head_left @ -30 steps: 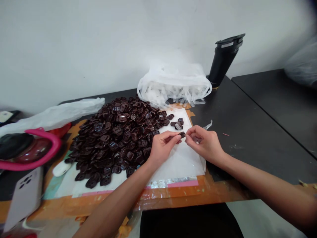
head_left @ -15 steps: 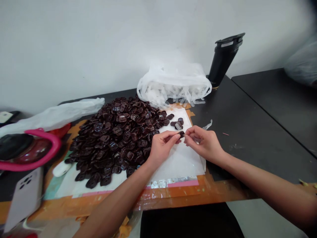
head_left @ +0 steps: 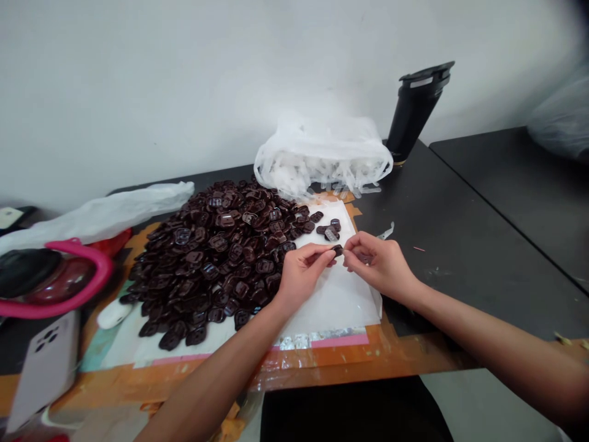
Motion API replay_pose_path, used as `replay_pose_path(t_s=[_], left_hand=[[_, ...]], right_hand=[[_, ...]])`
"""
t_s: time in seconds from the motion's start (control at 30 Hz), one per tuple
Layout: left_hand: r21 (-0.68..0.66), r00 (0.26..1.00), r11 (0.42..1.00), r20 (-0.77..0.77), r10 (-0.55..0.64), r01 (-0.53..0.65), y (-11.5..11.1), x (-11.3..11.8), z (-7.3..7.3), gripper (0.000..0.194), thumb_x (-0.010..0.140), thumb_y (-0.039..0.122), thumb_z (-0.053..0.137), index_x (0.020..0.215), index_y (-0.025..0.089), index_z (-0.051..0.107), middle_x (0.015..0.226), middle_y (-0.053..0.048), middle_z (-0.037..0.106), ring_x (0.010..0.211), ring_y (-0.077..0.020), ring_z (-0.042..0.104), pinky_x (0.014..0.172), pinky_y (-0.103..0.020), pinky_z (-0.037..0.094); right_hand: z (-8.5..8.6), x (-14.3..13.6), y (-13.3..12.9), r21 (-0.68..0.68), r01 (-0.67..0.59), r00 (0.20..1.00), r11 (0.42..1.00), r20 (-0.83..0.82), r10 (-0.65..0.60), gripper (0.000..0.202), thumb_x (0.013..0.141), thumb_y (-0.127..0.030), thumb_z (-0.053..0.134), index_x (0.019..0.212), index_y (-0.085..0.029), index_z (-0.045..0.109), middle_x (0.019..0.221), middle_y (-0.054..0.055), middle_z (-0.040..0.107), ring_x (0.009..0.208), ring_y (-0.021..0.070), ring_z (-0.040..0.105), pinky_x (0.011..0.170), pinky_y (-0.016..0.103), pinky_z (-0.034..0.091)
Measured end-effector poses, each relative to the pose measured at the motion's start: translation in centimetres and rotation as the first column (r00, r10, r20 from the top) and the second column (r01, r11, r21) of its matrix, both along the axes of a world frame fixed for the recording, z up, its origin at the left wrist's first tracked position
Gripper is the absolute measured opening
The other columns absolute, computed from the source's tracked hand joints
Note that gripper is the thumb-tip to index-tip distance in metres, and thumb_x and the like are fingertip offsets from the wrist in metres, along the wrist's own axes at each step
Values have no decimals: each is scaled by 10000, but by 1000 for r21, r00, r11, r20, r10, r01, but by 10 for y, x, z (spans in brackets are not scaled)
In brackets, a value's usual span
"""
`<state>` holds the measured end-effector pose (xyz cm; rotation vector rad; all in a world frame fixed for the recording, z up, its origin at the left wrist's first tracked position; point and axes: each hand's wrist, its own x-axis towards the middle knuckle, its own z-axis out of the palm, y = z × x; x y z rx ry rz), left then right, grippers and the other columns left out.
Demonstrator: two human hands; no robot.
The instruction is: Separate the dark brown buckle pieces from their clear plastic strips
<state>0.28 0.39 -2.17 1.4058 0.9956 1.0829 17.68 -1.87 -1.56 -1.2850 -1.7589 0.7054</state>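
My left hand (head_left: 306, 270) pinches a small dark brown plastic piece (head_left: 338, 250) between thumb and fingertips, over a white sheet (head_left: 335, 294). From the other side my right hand (head_left: 380, 261) closes thumb and forefinger at the piece's right edge. Whatever those right fingertips hold is too small to make out; something translucent shows within the curled fingers. Left of the hands lies a large heap of similar brown pieces (head_left: 216, 252). Just beyond them, a few loose brown pieces (head_left: 335, 224) rest on the sheet, with a clear plastic bit (head_left: 331, 234) on top.
A white plastic bag (head_left: 322, 147) spills translucent strips behind the heap. To its right stands a black tumbler (head_left: 416, 113). At the left are a phone (head_left: 46, 362), a white mouse-like object (head_left: 113, 314) and a pink-handled item (head_left: 103, 270). Brown tape (head_left: 322, 362) covers the table's front edge.
My right fingertips have come slightly closer to the brown piece, which appears turned a little. My left hand stays almost where it was.
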Motion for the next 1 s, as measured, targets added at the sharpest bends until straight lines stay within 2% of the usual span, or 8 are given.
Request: replay_pose_path(t_s=[0.13,0.23,0.33,0.43,0.53,0.67,0.73,1.0], left_hand=[[51,1000,999,0,5,-5,2,-2,-1,148,752,268,714,860,171,745,885,-74,724,809,-182,666,773,-316,561],[63,999,997,24,-35,33,2,-2,-1,154,742,239,723,877,167,740,954,-91,719,903,-196,662,867,-349,536],[42,993,996,81,-82,79,2,-2,-3,150,725,211,734,866,159,730,988,-97,712,936,-201,661,894,-367,529],[68,992,994,81,-93,88,2,-2,-4,156,717,202,738,865,158,721,1004,-95,706,953,-203,658,895,-371,531],[152,998,986,-2,-63,63,2,-3,-3,170,731,201,725,897,165,709,1001,-87,701,946,-196,653,877,-347,532],[219,989,975,-146,7,25,2,-6,1,277,743,181,709,1018,200,679,1007,-66,695,737,-139,643,701,-273,541],[220,986,975,-169,-1,38,2,-6,1,313,751,176,698,1060,212,669,1034,-66,687,680,-120,623,668,-266,535],[139,992,982,-10,-125,125,2,-4,-2,236,778,241,687,1007,185,692,1106,-101,647,971,-192,627,855,-327,533]], right_hand=[[1,1,1,-76,-52,982,996,-187,37,117,855,-293,559,832,-178,567,676,6,617,548,99,575,527,226,496],[4,1,3,-142,-129,922,981,-380,66,183,847,-351,583,815,-172,569,684,-4,564,516,79,512,444,202,470],[7,1,5,-188,-178,880,966,-469,71,201,852,-352,584,783,-164,570,664,-17,534,484,59,449,424,193,437],[8,2,6,-209,-196,868,958,-492,69,158,829,-314,615,807,-158,595,704,-5,561,545,74,495,476,207,461],[6,3,6,-210,-190,865,959,-498,63,177,808,-277,642,941,-162,621,780,16,605,633,100,548,543,230,492],[3,4,6,-196,-160,882,968,-469,51,220,814,-266,641,1004,-157,626,807,40,634,683,118,576,598,252,498],[2,3,6,-181,-139,896,974,-441,46,218,816,-266,640,1003,-156,629,829,50,646,717,128,588,616,259,497],[0,0,3,-106,-47,939,993,-345,7,176,822,-288,627,954,-172,635,870,62,668,760,155,624,611,261,517]])
